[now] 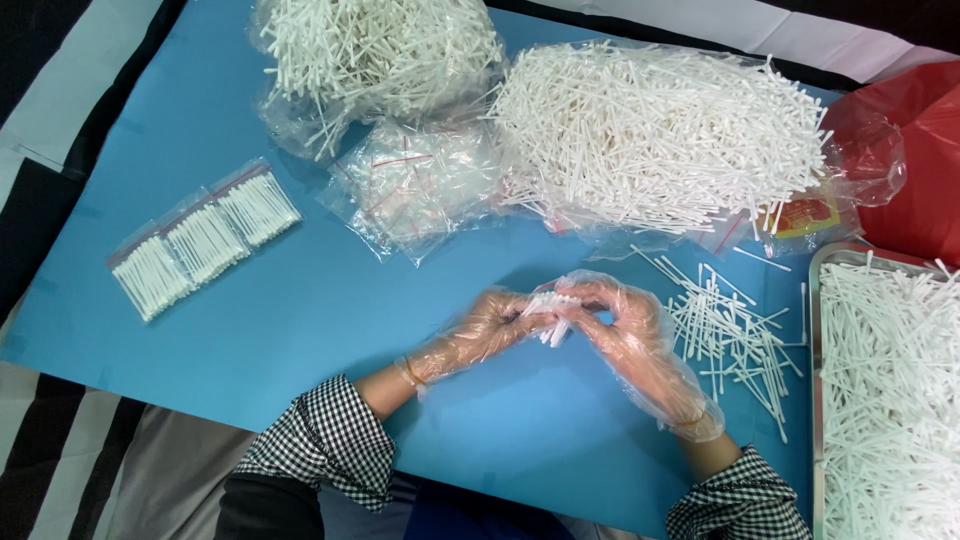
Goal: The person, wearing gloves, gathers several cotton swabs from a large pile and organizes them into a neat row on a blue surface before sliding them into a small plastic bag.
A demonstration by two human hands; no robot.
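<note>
Hands meet over the middle of the blue mat [300, 320], both in thin clear plastic gloves. Our left hand [480, 330] and right hand [625, 325] together grip a small bundle of white sticks [550, 312], fingers curled around it from both sides, fingertips touching the bundle. We hold the bundle just above the mat, near its centre, between the two hands. We wear checkered sleeves [325, 440] on both arms.

Just right of our right hand we see loose white sticks [735, 335] scattered on the mat. Further right, at the mat's edge, a metal tray [817, 300] is full of the same sticks.

Behind the hands sit two big piles of sticks on clear plastic: one large pile [660, 130] right of centre, another pile [375, 45] at the top. Between them and nearer us lies a heap of empty small clear bags [420, 185] with red strips.

Far left on the mat, well apart from the hands, we see three filled packs [205, 240] lying side by side in a slanted row. A red bag [925, 150] sits at the top right corner, off the mat.
</note>
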